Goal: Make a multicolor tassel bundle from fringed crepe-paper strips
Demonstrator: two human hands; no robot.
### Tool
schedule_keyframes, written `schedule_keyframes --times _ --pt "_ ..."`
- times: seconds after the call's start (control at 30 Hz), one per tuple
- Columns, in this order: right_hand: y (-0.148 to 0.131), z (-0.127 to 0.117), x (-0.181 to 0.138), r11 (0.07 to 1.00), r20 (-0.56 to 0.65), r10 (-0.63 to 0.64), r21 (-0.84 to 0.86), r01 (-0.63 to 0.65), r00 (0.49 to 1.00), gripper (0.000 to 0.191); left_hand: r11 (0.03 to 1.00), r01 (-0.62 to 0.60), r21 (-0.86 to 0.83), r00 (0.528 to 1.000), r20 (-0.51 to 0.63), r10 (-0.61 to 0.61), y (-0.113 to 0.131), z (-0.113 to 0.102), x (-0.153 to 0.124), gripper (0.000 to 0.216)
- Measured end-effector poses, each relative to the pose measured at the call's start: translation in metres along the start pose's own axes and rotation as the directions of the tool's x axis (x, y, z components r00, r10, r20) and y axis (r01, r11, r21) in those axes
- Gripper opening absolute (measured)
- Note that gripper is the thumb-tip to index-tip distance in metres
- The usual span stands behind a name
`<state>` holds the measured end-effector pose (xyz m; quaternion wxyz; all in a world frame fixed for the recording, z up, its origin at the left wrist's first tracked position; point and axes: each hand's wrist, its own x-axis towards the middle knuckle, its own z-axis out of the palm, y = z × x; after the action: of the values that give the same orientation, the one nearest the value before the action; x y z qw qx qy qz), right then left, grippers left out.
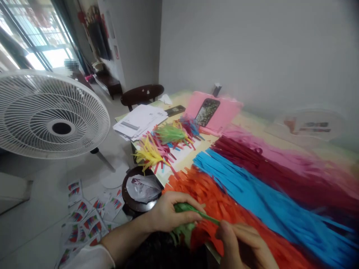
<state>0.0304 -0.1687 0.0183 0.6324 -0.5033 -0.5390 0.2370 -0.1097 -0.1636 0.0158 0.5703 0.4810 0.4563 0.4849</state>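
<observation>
My left hand (171, 213) is closed around a green paper tassel (183, 207), its fringed strips hanging down below the palm. A thin twisted green length runs from it to my right hand (238, 243), whose thumb and fingers pinch its end. Both hands are above the near edge of the table, over orange fringed paper (224, 201). Beside that lie blue fringed paper (260, 194), dark red fringed paper (280, 168) and pink fringed paper (269, 145). Finished-looking yellow tassels (151, 151) and green tassels (171, 133) are piled farther left.
A phone (207, 112) leans on a pink holder (227, 112). White papers (140, 121) lie at the table's far left corner. A dark stool (131, 201) carries a plastic bag (143, 186). A white fan (53, 116) stands left; printed packets (89, 222) cover the floor.
</observation>
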Motion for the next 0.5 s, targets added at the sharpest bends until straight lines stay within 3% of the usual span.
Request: schedule_keyframes --times 0.07,0.13,0.2,0.23,0.27,0.3,0.33,0.37,0.4,0.43,0.5 --pt "0.003 0.006 -0.001 0.998 0.038 -0.064 0.020 0.063 0.997 0.014 0.999 -0.015 0.047 0.999 -0.028 0.017 0.002 -0.010 -0.004 0.028" --pt "0.008 0.012 0.002 0.997 0.189 -0.076 0.044 0.069 0.979 0.010 0.987 -0.028 0.157 0.995 -0.093 0.043 0.004 -0.031 -0.006 0.020" --pt "0.014 0.016 0.008 0.999 0.344 -0.020 0.039 0.007 0.939 0.013 0.955 -0.027 0.294 0.965 -0.241 0.101 0.009 -0.060 -0.006 0.012" --pt "0.019 0.018 0.011 0.999 0.387 0.030 0.021 -0.042 0.921 0.021 0.927 -0.028 0.374 0.921 -0.350 0.169 0.012 -0.077 -0.005 0.012" --pt "0.023 0.020 0.014 0.996 0.401 0.088 -0.005 -0.094 0.912 0.029 0.884 -0.028 0.467 0.840 -0.468 0.274 0.015 -0.093 -0.004 0.014" --pt "0.028 0.022 0.016 0.989 0.391 0.146 -0.036 -0.143 0.909 0.034 0.819 -0.020 0.574 0.729 -0.552 0.405 0.018 -0.108 -0.001 0.018" --pt "0.033 0.023 0.018 0.982 0.373 0.190 -0.060 -0.181 0.908 0.037 0.734 -0.004 0.679 0.648 -0.558 0.519 0.019 -0.119 0.004 0.020" --pt "0.037 0.024 0.019 0.976 0.361 0.219 -0.080 -0.204 0.907 0.038 0.641 0.007 0.768 0.607 -0.512 0.607 0.018 -0.127 0.011 0.021" --pt "0.041 0.025 0.019 0.971 0.343 0.237 -0.097 -0.216 0.909 0.038 0.545 0.004 0.838 0.621 -0.429 0.656 0.014 -0.131 0.019 0.021" --pt "0.043 0.026 0.019 0.967 0.310 0.251 -0.113 -0.226 0.917 0.038 0.459 -0.017 0.888 0.680 -0.326 0.656 0.008 -0.133 0.029 0.020" --pt "0.045 0.024 0.017 0.955 0.207 0.282 -0.158 -0.252 0.937 0.039 0.349 -0.060 0.935 0.832 -0.147 0.535 -0.013 -0.132 0.052 0.019"
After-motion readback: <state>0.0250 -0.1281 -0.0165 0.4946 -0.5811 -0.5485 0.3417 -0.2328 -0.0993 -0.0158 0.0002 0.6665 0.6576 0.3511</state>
